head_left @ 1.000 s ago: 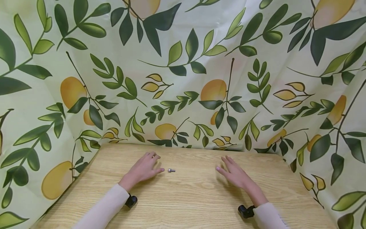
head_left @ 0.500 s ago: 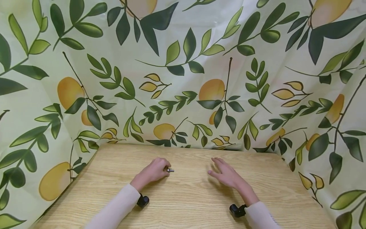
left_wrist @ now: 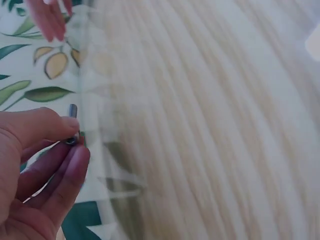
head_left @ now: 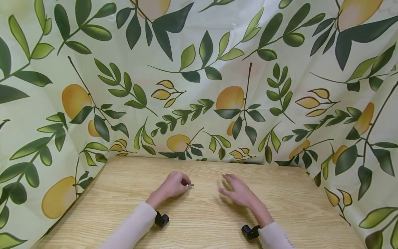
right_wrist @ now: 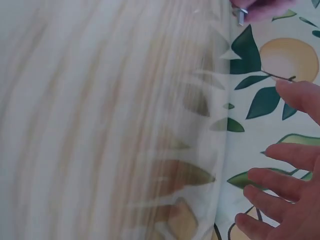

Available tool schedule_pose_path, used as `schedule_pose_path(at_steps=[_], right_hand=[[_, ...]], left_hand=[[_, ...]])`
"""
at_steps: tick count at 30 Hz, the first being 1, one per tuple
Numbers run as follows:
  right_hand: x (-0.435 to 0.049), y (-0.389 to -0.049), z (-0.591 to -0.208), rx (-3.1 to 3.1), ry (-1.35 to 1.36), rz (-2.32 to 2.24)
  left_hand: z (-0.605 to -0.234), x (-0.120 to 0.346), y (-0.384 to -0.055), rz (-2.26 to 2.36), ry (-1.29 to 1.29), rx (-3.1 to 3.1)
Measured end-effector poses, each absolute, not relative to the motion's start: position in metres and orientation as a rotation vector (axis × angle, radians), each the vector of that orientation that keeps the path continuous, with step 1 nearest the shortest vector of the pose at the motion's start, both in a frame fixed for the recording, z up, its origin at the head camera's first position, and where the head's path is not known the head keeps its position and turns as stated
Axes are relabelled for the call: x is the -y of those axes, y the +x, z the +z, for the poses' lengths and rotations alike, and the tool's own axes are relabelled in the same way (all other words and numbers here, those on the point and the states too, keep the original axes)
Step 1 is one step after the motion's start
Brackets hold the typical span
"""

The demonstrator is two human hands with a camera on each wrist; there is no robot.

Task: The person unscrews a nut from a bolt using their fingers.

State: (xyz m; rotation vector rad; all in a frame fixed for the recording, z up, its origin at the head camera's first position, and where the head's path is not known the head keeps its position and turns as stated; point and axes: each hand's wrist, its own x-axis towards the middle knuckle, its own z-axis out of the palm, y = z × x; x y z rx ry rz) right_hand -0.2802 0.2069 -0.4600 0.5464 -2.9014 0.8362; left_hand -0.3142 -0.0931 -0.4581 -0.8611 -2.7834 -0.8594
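A small silver bolt [head_left: 190,185] is pinched between the thumb and fingers of my left hand [head_left: 172,185]. Its shank points right, toward the other hand, in the head view. Seen from the left wrist, the bolt [left_wrist: 73,111] stands out past the thumb tip, and its head is partly covered by the fingers. My right hand [head_left: 237,191] hovers to the right of the bolt with spread, relaxed fingers and holds nothing. In the right wrist view the fingers of this hand [right_wrist: 295,185] are apart from the bolt [right_wrist: 242,16].
Both hands are over a light wood-grain table [head_left: 205,218]. A curtain [head_left: 199,93] printed with leaves and orange fruit hangs behind the table and along its sides. A black wrist camera [head_left: 162,220] sits on the left wrist, another camera [head_left: 249,232] on the right.
My left hand has moved right, closed its fingers on the bolt and taken it off the table. My right hand has shifted left toward it, fingers still spread.
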Motion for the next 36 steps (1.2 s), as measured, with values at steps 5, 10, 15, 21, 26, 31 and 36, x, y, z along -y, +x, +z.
schedule_pose_path(at_steps=[5,10,15,21,26,31,36], right_hand=[[-0.193,-0.279,-0.456,2.862,0.510,0.927],[-0.178,-0.276,-0.446,2.794,0.530,0.992],[-0.167,-0.272,-0.434,2.701,0.619,1.096],[-0.154,-0.264,-0.419,2.601,0.712,1.272],[-0.148,-0.258,-0.409,2.571,0.665,1.363],[-0.146,-0.254,-0.402,2.596,0.649,1.323],[-0.145,-0.254,-0.398,2.620,0.727,1.405]], left_hand=[[-0.453,0.085,-0.308,-1.149,-0.783,2.736],[-0.445,0.077,-0.301,-1.307,-0.748,2.654],[-0.435,0.069,-0.292,-1.465,-0.759,2.535],[-0.426,0.065,-0.281,-1.702,-0.737,2.403],[-0.420,0.063,-0.274,-1.805,-0.724,2.322],[-0.416,0.062,-0.268,-1.772,-0.751,2.288],[-0.413,0.063,-0.265,-1.743,-0.820,2.218]])
